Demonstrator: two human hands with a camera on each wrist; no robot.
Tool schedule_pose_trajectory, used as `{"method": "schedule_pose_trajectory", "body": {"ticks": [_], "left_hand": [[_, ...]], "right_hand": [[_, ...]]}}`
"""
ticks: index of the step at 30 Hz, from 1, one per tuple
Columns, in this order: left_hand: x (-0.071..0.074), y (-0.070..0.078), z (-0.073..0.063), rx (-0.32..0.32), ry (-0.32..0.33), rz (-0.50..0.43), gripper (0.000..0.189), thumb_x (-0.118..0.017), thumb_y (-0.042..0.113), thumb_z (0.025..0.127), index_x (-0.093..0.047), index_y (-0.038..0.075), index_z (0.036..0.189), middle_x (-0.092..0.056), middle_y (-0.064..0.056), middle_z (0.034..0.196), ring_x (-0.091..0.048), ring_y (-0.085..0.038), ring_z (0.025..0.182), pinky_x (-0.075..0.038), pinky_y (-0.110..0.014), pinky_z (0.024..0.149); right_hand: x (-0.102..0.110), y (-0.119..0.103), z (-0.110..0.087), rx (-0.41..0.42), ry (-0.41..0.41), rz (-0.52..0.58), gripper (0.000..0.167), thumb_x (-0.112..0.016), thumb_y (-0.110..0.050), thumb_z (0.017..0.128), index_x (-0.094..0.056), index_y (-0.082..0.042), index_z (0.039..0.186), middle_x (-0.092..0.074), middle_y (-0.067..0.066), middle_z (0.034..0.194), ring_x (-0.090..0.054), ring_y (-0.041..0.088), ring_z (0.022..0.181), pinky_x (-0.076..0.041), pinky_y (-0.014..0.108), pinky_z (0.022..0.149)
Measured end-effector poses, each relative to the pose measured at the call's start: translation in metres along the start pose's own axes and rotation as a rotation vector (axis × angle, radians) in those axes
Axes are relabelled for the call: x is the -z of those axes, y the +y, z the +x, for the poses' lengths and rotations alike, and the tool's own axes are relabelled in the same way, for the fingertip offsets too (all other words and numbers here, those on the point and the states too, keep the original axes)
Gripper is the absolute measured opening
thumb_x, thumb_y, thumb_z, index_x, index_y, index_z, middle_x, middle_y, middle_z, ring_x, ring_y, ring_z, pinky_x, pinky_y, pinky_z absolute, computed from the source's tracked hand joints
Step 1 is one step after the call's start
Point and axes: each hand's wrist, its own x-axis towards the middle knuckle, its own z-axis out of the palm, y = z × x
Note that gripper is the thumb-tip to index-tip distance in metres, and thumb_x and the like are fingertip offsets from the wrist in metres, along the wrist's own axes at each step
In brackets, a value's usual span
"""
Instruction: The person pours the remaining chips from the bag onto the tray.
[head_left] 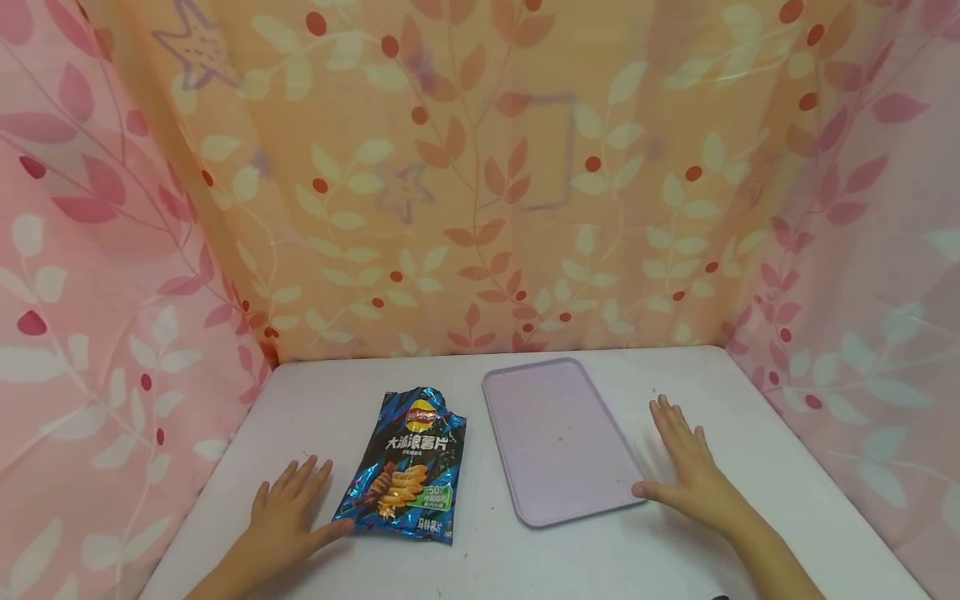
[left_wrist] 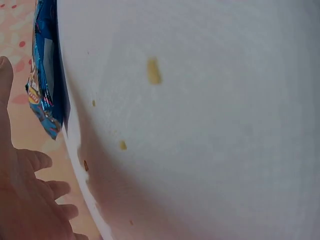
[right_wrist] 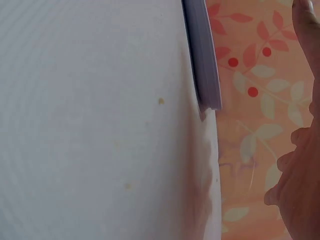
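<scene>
A blue and black potato chip bag (head_left: 407,462) lies flat on the white table, its top edge uneven. Just left of it is my left hand (head_left: 283,515), fingers spread, with the thumb tip overlapping the bag's lower left corner in the head view. To the bag's right lies a shallow lilac tray (head_left: 555,442). My right hand (head_left: 688,477) is beside the tray, its fingers spread and its thumb at the tray's right edge. Neither hand holds anything. In the left wrist view the bag (left_wrist: 46,75) shows edge-on beyond the hand; the tray's side (right_wrist: 204,60) appears in the right wrist view.
Small yellowish crumbs (left_wrist: 154,71) are scattered on the white tabletop (head_left: 480,575), and a few specks lie on the tray. Floral curtains hang around the table: an orange one (head_left: 465,250) at the back and pink ones (head_left: 90,333) at the sides.
</scene>
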Motion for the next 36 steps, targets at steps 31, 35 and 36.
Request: {"method": "schedule_pose_trajectory", "body": {"ticks": [31, 35, 36], "left_hand": [[-0.002, 0.029, 0.021, 0.145, -0.168, -0.240, 0.115, -0.085, 0.071, 0.064, -0.046, 0.009, 0.153, -0.060, -0.019, 0.141, -0.058, -0.035, 0.122, -0.048, -0.062, 0.102], [0.000, 0.033, 0.024, 0.195, -0.180, -0.263, 0.119, -0.088, 0.068, 0.060, -0.046, 0.004, 0.152, -0.058, -0.021, 0.139, -0.059, -0.030, 0.114, -0.048, -0.061, 0.103], [0.001, 0.033, 0.025, 0.203, -0.180, -0.261, 0.120, -0.089, 0.067, 0.060, -0.047, 0.002, 0.151, -0.059, -0.021, 0.137, -0.058, -0.027, 0.109, -0.048, -0.060, 0.102]], "right_hand": [[-0.023, 0.016, -0.011, -0.183, -0.148, 0.217, 0.111, -0.087, -0.032, 0.080, -0.016, -0.028, 0.165, -0.012, 0.027, 0.168, 0.002, 0.071, 0.142, -0.005, 0.087, 0.102], [-0.027, 0.017, -0.013, -0.195, -0.161, 0.203, 0.109, -0.087, -0.034, 0.079, -0.020, -0.029, 0.165, -0.013, 0.032, 0.166, 0.005, 0.073, 0.141, -0.006, 0.089, 0.098], [-0.028, 0.018, -0.014, -0.192, -0.163, 0.207, 0.109, -0.087, -0.034, 0.079, -0.020, -0.028, 0.165, -0.013, 0.032, 0.166, 0.006, 0.072, 0.142, -0.005, 0.089, 0.099]]}}
